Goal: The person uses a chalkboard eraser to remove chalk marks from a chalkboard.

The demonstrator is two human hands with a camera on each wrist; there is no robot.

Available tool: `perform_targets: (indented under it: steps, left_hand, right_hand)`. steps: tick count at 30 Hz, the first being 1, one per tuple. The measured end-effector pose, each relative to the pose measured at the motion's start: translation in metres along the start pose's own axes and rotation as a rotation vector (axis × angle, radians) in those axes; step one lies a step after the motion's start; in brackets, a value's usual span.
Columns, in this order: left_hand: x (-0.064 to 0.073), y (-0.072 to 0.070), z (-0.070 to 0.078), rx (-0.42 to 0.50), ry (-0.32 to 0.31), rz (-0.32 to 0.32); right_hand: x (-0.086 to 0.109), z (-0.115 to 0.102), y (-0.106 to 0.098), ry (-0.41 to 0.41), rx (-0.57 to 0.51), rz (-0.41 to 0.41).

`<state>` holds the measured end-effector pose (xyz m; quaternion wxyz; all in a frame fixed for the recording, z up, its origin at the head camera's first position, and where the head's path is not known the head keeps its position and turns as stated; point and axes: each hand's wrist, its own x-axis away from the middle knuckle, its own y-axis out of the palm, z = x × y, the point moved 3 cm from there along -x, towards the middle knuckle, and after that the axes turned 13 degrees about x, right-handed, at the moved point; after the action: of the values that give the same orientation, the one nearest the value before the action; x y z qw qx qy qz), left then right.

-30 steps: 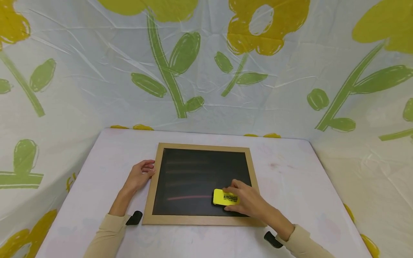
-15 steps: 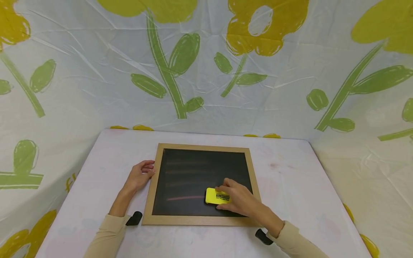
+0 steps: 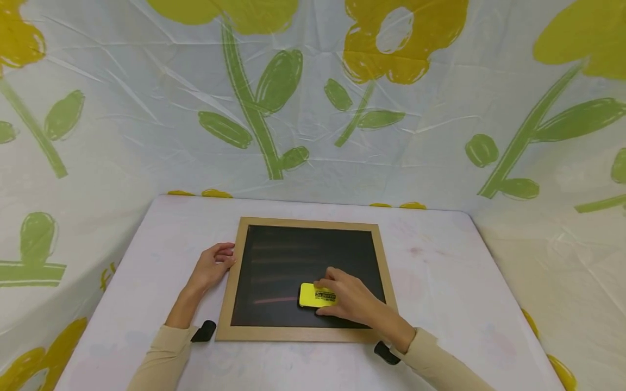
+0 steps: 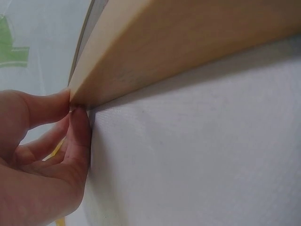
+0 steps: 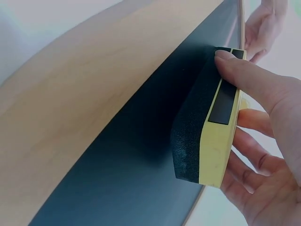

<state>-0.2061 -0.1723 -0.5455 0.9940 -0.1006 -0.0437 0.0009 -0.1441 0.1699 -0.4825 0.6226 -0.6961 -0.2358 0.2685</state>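
A chalkboard (image 3: 279,244) with a light wooden frame lies flat on the table. My right hand (image 3: 349,296) grips a yellow eraser (image 3: 307,296) with a black felt side, thumb and fingers on opposite edges. In the right wrist view, the felt (image 5: 188,141) of the eraser faces the dark surface. A pinkish chalk line (image 3: 274,300) runs leftward from the eraser, with fainter smudged streaks above it. On the board's left side, my left hand (image 3: 212,266) holds the frame's edge; in the left wrist view, the thumb and curled forefinger meet at the wooden frame (image 4: 127,66).
A pale cloth covers the table (image 3: 430,282), with reddish stains to the right of the board. Flower-printed sheeting (image 3: 313,108) stands behind and at both sides. Black wrist-worn pieces (image 3: 204,331) show near both sleeves.
My right hand has slid the eraser leftward along the pink line, whose visible part is now shorter. The left hand and the chalkboard have stayed put.
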Motion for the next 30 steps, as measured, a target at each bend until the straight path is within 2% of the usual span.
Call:
perform_targets:
  steps: [10, 20, 30]
  left_hand:
    - [-0.001, -0.002, -0.003, -0.024, -0.005, -0.011]
    - [-0.001, -0.002, -0.003, -0.025, -0.008, -0.013]
    - [0.000, -0.001, -0.001, -0.027, -0.020, -0.011]
  right_hand:
    - [-0.019, -0.015, 0.003, -0.023, 0.009, -0.029]
    - [-0.041, -0.034, 0.006, -0.075, 0.005, -0.021]
    - [-0.063, -0.055, 0.011, -0.122, 0.035, -0.051]
